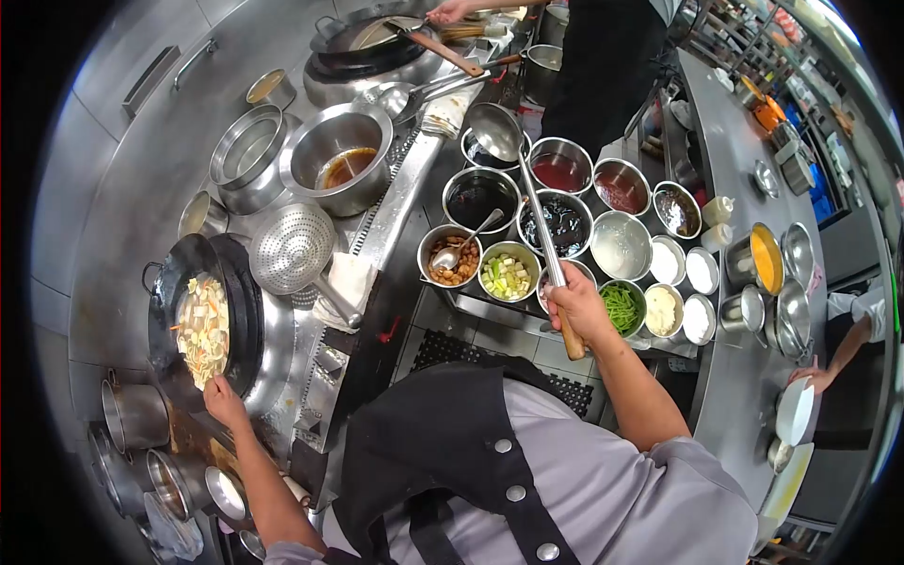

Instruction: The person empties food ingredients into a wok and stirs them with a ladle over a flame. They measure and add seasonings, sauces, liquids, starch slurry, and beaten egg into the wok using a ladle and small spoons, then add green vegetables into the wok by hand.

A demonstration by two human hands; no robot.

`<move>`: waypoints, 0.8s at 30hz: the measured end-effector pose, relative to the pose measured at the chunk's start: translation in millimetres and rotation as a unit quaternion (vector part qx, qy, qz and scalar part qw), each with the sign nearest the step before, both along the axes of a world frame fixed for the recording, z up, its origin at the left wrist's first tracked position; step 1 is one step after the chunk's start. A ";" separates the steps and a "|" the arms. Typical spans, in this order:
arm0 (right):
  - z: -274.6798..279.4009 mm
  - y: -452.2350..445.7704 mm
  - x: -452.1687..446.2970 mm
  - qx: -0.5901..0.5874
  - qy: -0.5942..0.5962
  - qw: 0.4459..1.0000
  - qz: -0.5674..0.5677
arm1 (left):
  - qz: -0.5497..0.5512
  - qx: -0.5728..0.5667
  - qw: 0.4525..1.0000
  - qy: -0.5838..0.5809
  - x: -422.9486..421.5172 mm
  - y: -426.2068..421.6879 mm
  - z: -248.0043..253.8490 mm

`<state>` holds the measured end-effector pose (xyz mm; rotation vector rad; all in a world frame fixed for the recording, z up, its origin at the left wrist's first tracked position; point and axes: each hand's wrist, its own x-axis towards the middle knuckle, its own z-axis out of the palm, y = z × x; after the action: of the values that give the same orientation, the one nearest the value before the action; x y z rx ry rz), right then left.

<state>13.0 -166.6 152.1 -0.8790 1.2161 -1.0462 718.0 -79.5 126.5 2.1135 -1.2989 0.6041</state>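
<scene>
My right hand [578, 303] is wrapped round the wooden-ended handle of a long metal ladle [540, 212]. The ladle's bowl is over the sauce pots, near a pot of dark sauce [482, 200]. At the near rim of a black wok [169, 325], my left hand [224, 403] is closed on the wok's edge; the exact grip is partly hidden. Sliced pale food with orange strips [203, 330] lies in the wok. Below my right hand stand a pot of chopped green vegetables [621, 307] and a pot of cut scallions [508, 274].
A perforated strainer [292, 247] and a large steel pot with brown liquid [336, 158] sit beside the wok. Several pots of sauces and white powders [699, 271] fill the stand. Another person [603, 71] works at the far wok; a co-worker's hand [817, 379] touches a white bowl [795, 411] at right.
</scene>
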 end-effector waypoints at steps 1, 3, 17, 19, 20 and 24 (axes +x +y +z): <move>-3.0 -1.2 -4.8 0.011 -0.003 1.000 0.006 | 0.001 0.005 1.000 -0.003 1.2 0.9 1.2; -3.5 -5.3 -11.5 0.016 -0.007 1.000 0.010 | 0.016 0.007 0.999 0.033 3.0 -3.6 -0.6; -1.3 -1.2 -41.6 0.024 -0.435 0.900 0.026 | 0.019 0.010 0.996 0.085 -3.1 -0.8 8.5; -0.8 3.1 -37.6 0.019 -0.427 0.904 0.029 | 0.017 0.007 0.998 0.065 6.5 0.6 -0.2; -0.2 5.3 -34.4 0.017 -0.425 0.904 0.030 | 0.006 0.004 0.999 0.039 7.6 0.7 -1.3; 2.5 3.1 -19.1 0.018 -0.340 0.940 0.010 | -0.007 -0.020 0.999 0.042 0.6 5.5 -4.8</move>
<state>-6.2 -163.5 154.6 -0.4315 0.6352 -1.1733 718.6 -74.0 121.7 2.0732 -1.2450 0.5240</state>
